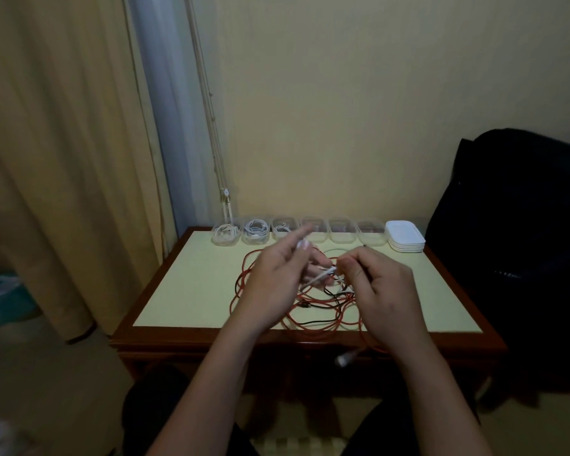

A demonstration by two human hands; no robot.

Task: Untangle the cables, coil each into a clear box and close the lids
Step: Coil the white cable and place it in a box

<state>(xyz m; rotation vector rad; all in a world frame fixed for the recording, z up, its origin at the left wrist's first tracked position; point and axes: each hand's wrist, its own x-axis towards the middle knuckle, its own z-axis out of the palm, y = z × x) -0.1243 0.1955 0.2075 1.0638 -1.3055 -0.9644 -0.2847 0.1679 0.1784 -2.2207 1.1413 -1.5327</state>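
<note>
Nearest the camera, two bare forearms rising from the bottom edge over a dark-clothed lap. Left hand [273, 284] raised above the surface [191, 284], fingers curled and blurred, pinching a white cable [320, 277] between thumb and forefinger. Right hand [375, 291] just beside it, level with it, fingertips drawn together and gripping the same white cable at its other visible end. Short taut run of white cable bridging the small gap between the two hands. Beneath and around both hands, a loose tangle of red cable [287, 324] spread in wide loops on the surface, with a thinner black cable [329, 292] threaded through it. Below the right wrist, one red strand trailing over the front edge of the surface, ending in a blurred grey plug [343, 359] hanging in the air. Beyond the fingertips, against the wall, a row of six clear boxes [343, 233], all without lids; the three beyond the left hand holding coiled pale cables, the contents of the other three too dim to tell. Further right of the right hand, at the end of that row, a stack of white lids [405, 236]. Well to the right of the right hand, a dark bag [507, 241] beside the surface. Far left of the left hand, a beige curtain [63, 159] hanging to the floor.
</note>
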